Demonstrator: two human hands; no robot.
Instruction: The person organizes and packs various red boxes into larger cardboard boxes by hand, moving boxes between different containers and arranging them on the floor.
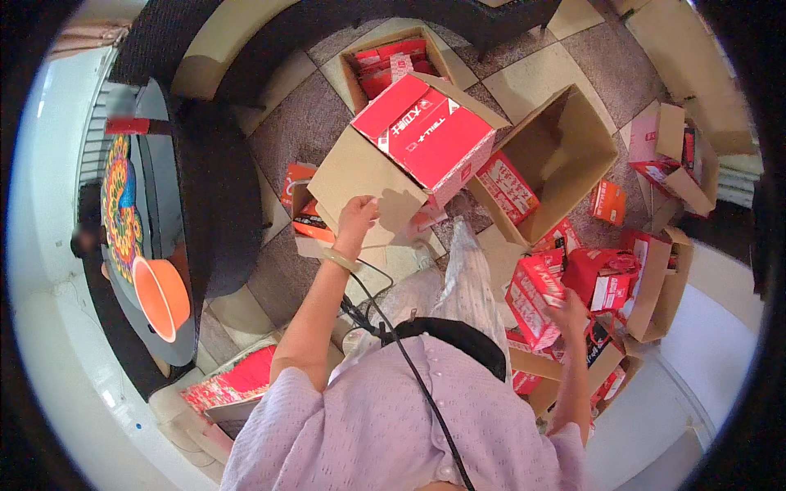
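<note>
My left hand (358,216), with a bangle at its wrist, is at the raised flap of a large red and brown cardboard carton (439,132); its fingers are curled, but whether they grip the flap cannot be told. At the right, my right hand (568,312) holds a red and white printed packet (531,302) by its lower right side. Just beyond that packet lie a red bag (589,273) and more red packets. A large open brown carton (568,153) stands between the two hands and farther off, with a red printed box (508,187) against its near side.
An open carton of red packets (363,61) stands at the top. Further open cartons (660,294) crowd the right side. A small orange box (609,201) lies on the tiled floor. At the left, an orange plastic basin (161,299) rests on a dark table. A black cable crosses my front.
</note>
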